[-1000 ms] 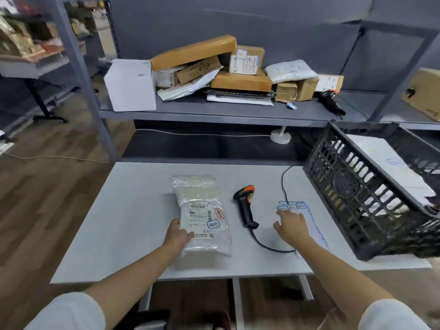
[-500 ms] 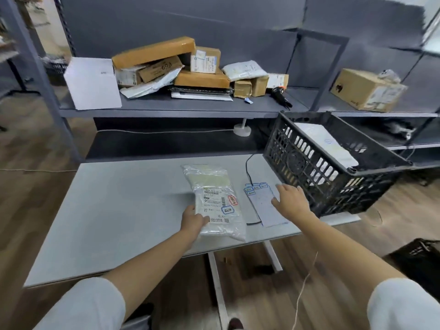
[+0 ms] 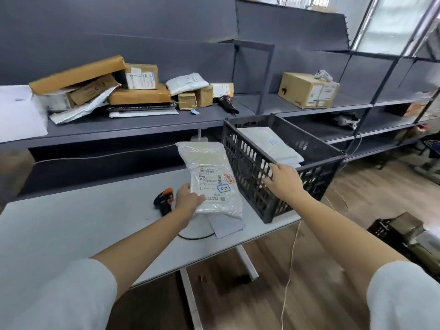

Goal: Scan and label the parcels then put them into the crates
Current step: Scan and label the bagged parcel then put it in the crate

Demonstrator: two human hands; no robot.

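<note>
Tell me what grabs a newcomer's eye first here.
The clear plastic parcel, lifted over the table in the left hand, bearing a red and a blue sticker. Right beside it, the black crate, with the right hand on its rim. Behind, a heap of parcels on the grey shelf.

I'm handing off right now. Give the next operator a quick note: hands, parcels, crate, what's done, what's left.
Left hand grips the labelled clear parcel, lifted off the table beside the crate.
Right hand rests on the crate's near rim.
One white parcel already lies in the crate; scanner on the table.
Left: drop this parcel in, then work through the shelf pile.
</note>
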